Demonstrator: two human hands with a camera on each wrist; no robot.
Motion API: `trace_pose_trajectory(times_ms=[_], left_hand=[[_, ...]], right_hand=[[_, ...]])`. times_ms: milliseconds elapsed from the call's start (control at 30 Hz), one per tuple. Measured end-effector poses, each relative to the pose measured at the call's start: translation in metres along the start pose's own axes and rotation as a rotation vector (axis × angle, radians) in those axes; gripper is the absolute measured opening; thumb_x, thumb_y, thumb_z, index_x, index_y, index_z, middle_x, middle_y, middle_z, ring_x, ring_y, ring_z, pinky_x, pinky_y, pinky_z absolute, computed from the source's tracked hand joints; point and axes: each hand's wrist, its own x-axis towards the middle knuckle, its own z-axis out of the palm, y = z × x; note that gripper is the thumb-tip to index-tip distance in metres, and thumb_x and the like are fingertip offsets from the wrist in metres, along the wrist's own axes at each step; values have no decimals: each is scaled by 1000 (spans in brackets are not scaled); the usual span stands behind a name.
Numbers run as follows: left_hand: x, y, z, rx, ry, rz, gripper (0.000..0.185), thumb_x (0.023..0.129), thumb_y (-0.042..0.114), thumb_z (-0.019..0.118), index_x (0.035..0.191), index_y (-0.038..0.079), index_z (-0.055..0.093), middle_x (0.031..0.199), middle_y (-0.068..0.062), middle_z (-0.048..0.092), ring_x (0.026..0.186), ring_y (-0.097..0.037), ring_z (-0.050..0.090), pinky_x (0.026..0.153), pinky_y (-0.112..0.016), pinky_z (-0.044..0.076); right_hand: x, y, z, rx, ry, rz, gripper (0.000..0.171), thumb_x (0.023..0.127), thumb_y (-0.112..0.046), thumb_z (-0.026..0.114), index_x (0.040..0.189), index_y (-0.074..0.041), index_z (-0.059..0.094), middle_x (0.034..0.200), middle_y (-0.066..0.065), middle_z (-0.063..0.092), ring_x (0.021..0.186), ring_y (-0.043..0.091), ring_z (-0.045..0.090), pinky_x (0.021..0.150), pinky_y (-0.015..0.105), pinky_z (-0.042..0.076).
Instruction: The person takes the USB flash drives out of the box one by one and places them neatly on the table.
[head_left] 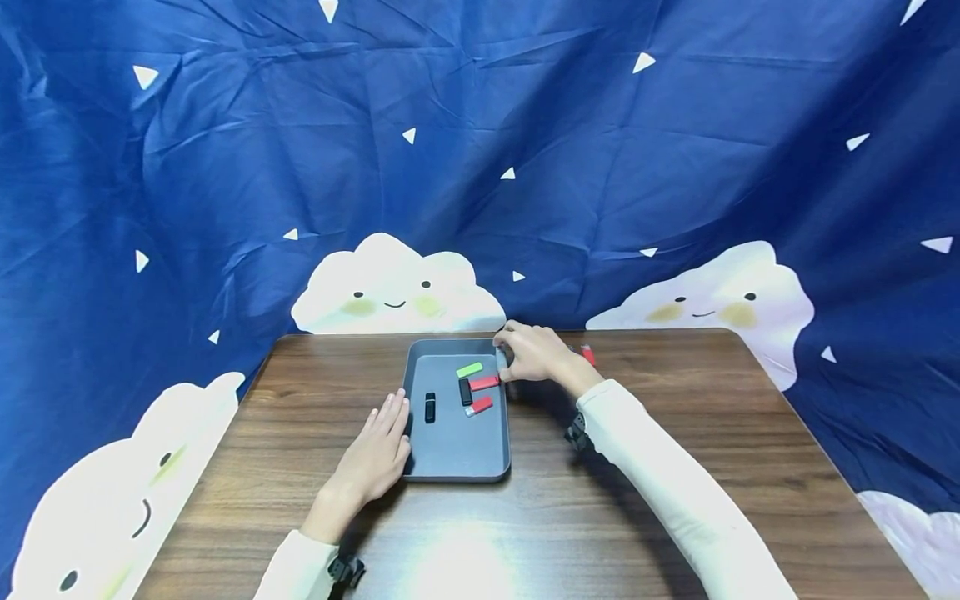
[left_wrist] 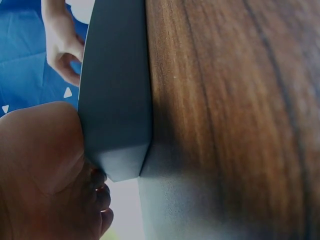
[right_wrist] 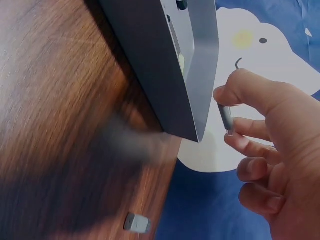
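My right hand [head_left: 531,352] pinches a grey USB stick [right_wrist: 226,117] between thumb and fingers, over the upper right corner of a grey tray [head_left: 457,454]. With straight fingers, my left hand [head_left: 375,454] rests against the tray's left rim. Inside the tray lie a green USB stick [head_left: 469,369], a black one [head_left: 466,392] and two red ones, the upper red stick [head_left: 484,382] near the right wall and the lower red stick [head_left: 479,406] beneath it. Another black USB stick [head_left: 430,408] lies apart, closer to the left hand.
Beyond the right wrist, a red USB stick [head_left: 588,355] lies on the wooden table [head_left: 675,417]. The right wrist view also shows a small grey USB stick [right_wrist: 137,223] on the tabletop near its far edge. Behind the table hangs a blue cloth [head_left: 465,167] with clouds.
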Motion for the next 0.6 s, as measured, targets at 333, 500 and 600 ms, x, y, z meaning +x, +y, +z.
trace_pose_trajectory(times_ms=[333,500,600], left_hand=[[1,1,-3,27,-44,-9,61,111,17,44,164,-9,29,176,-23,21,165,-39,22,134,-57,24],[1,1,-3,28,-24,-4,60,110,17,45,163,-10,30,175,-24,23,164,-40,24,134,-57,25],[0,1,-3,24,-16,-3,61,110,16,46,163,-10,31,175,-24,23,164,-41,25,133,-57,25]], right_hand=[[-15,15,-5,-8,49,7,57,81,-43,83,132,-19,73,132,4,66,95,31,68,83,50,60],[-22,21,-9,-4,74,15,56,80,-40,83,130,-18,73,132,4,67,95,31,70,81,50,61],[-26,24,-11,-13,87,13,55,79,-41,83,129,-18,74,130,4,68,93,32,71,78,50,61]])
